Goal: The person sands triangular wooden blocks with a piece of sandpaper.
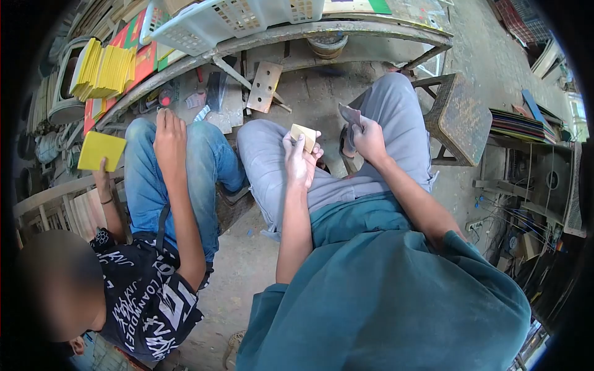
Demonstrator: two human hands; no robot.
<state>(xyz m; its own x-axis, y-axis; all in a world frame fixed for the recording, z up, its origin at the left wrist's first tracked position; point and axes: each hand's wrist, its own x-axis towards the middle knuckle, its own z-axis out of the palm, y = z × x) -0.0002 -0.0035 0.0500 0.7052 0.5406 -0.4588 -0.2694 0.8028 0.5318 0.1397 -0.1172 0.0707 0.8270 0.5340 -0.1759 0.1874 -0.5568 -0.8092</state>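
My left hand (301,162) is closed round a small pale wooden block (304,137), above my left thigh, with the thumb lying on its face. To the right, over my other knee, my right hand (369,140) pinches a dark, thin, bent sheet (349,115) that looks like sandpaper. The block and the sheet are apart. Light dust covers the fingers of my left hand.
At the left sits a co-worker (148,278) holding a yellow square panel (101,151). Yellow pieces (104,69) are stacked by a white basket (235,21) on the bench. A wooden stool (461,120) stands right. A board with holes (265,86) lies under the bench.
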